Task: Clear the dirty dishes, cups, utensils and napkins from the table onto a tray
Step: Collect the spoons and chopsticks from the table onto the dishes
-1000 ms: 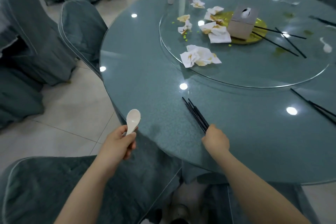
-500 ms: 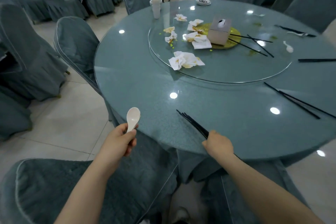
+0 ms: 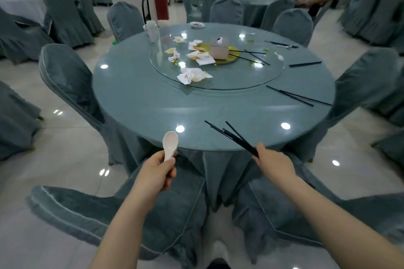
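Left hand [image 3: 157, 173] fingers curl round white soup spoon [image 3: 170, 144]; right hand [image 3: 273, 164] grips black chopsticks [image 3: 232, 136], fingers hidden, probably curled. Covered chairs [image 3: 118, 209] flank table edge [image 3: 196, 148].

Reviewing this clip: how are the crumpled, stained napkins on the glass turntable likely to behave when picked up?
The napkins look like thin, creased paper, so probably very light and floppy, collapsing in the hands rather than keeping shape. Yellowish stains suggest damp or greasy patches that may tear or cling to the turntable. Lying loose and separate, they would likely slide easily on the smooth glass if pushed.
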The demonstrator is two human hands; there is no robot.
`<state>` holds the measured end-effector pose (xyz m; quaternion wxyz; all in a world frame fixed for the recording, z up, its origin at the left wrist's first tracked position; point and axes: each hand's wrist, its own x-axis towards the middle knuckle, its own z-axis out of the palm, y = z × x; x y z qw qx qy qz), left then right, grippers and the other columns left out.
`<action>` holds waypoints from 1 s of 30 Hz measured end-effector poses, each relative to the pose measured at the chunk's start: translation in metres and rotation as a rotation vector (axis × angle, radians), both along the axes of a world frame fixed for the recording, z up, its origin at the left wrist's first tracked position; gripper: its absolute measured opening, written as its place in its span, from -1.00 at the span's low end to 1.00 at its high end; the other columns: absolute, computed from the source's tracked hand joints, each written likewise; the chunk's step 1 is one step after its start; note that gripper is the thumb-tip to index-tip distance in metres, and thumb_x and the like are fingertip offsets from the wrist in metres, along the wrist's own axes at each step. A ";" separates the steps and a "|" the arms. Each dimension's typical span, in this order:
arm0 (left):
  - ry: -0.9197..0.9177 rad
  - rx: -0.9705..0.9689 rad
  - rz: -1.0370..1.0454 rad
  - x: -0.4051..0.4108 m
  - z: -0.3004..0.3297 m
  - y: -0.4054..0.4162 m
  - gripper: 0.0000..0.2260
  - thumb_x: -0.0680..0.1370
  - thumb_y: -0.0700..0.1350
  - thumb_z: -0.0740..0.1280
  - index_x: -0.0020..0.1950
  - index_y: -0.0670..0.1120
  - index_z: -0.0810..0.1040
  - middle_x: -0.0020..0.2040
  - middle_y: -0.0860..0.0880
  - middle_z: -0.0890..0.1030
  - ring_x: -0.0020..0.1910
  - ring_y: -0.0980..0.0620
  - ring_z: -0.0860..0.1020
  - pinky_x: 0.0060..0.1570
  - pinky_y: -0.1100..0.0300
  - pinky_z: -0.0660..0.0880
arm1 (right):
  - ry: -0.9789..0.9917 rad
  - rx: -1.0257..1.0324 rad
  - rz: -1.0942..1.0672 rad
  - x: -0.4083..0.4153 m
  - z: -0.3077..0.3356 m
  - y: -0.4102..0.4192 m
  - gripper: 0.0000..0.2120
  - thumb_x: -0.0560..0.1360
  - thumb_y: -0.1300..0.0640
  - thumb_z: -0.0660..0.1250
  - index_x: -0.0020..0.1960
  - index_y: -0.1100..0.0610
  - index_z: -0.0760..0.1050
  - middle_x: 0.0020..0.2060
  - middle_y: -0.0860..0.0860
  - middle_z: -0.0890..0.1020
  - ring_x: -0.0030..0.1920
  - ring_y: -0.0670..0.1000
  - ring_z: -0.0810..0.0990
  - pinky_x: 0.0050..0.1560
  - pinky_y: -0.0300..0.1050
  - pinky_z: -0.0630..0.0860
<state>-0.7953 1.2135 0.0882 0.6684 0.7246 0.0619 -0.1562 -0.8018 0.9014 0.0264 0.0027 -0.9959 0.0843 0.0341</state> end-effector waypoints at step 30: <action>-0.037 -0.143 -0.441 -0.173 0.038 -0.453 -0.82 0.62 -0.20 0.16 0.05 -0.04 0.54 -0.47 0.01 0.50 -0.57 0.11 0.33 -0.54 0.27 0.24 | -0.346 0.121 -0.584 -0.370 0.099 -0.355 -0.76 0.51 -0.16 0.23 -0.19 -0.01 0.38 -0.49 -0.13 0.40 -0.48 -0.16 0.31 -0.53 -0.17 0.18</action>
